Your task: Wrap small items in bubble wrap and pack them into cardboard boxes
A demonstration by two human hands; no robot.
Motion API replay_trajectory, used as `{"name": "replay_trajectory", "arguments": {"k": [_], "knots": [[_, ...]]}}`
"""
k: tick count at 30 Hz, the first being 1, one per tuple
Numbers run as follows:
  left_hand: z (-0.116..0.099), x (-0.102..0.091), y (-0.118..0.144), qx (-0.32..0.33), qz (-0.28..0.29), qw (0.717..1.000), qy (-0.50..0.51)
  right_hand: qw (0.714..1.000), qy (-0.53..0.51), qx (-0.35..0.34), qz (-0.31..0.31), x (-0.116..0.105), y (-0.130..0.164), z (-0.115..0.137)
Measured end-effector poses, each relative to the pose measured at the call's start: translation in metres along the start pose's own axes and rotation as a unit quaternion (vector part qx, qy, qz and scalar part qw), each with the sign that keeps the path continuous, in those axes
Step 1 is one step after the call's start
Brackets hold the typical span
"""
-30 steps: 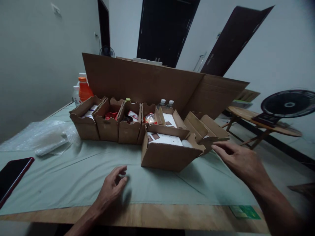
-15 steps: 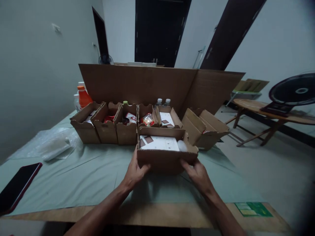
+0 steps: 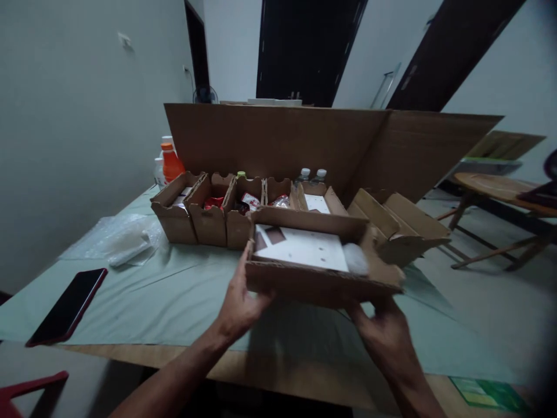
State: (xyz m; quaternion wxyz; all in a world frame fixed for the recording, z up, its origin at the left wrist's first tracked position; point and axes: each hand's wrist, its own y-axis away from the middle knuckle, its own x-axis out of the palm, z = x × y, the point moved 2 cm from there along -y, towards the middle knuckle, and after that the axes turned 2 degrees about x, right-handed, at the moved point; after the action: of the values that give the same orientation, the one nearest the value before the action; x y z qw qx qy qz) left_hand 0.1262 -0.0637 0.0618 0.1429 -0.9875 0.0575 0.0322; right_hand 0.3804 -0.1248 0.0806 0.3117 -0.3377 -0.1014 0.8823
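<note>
Between both hands, a brown cardboard box [image 3: 313,284] with an open top is held slightly tilted above the cloth-covered table. Inside it lie a white flat package [image 3: 300,248] with dark square prints and a rounded whitish item [image 3: 355,258] whose kind I cannot make out. My left hand [image 3: 241,302] grips the box's left end, thumb on the near side. My right hand [image 3: 383,325] holds it from below at the right end, thumb against the near wall. Right behind it stands a row of cardboard bins [image 3: 209,223] with red and white packets and other goods.
A phone [image 3: 67,305] and clear plastic wrapping [image 3: 126,238] lie on the left of the green cloth [image 3: 183,290]. Bottles, one orange [image 3: 172,162], stand behind the bins. A tall cardboard panel [image 3: 278,136] borders the back. Another cardboard bin [image 3: 395,226] is at the right.
The held box has been raised nearer to me and tilted, its right end moving right. My right hand has shifted further under it. The camera view has turned left.
</note>
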Motion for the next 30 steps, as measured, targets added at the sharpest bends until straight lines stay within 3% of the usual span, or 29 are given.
{"name": "replay_trajectory", "arguments": {"k": [3,6,9,11,13,16,19,23,27,30], "knots": [[0.011,0.006,0.030,-0.019,0.031,0.999,-0.011,0.999,0.030,0.011,-0.016,-0.011,0.028,-0.017],[0.026,-0.023,0.057,-0.088,-0.012,0.995,-0.033,0.999,-0.005,0.001,0.034,0.013,0.050,-0.004],[0.021,-0.056,0.048,-0.097,-0.072,0.988,-0.095,0.994,-0.068,-0.019,0.086,0.047,0.046,0.021],[0.009,-0.063,0.029,-0.060,-0.104,0.986,-0.114,0.990,-0.100,-0.021,0.099,0.060,0.036,0.026],[0.000,-0.054,0.012,-0.021,-0.105,0.989,-0.104,0.990,-0.108,-0.002,0.090,0.061,0.029,0.019],[0.001,-0.025,0.006,0.005,-0.057,0.996,-0.062,0.994,-0.084,0.037,0.055,0.044,0.031,-0.005],[0.012,0.000,0.019,-0.014,-0.018,0.999,-0.023,0.997,-0.040,0.058,0.032,0.022,0.043,-0.027],[0.023,0.016,0.036,-0.057,0.005,0.998,0.001,0.997,0.015,0.070,0.006,0.006,0.055,-0.046],[0.023,0.029,0.034,-0.060,0.008,0.998,0.010,0.996,0.057,0.058,-0.027,-0.002,0.058,-0.064],[0.020,0.048,0.025,-0.057,0.046,0.997,0.021,0.994,0.074,0.055,-0.059,-0.017,0.062,-0.079]]}}
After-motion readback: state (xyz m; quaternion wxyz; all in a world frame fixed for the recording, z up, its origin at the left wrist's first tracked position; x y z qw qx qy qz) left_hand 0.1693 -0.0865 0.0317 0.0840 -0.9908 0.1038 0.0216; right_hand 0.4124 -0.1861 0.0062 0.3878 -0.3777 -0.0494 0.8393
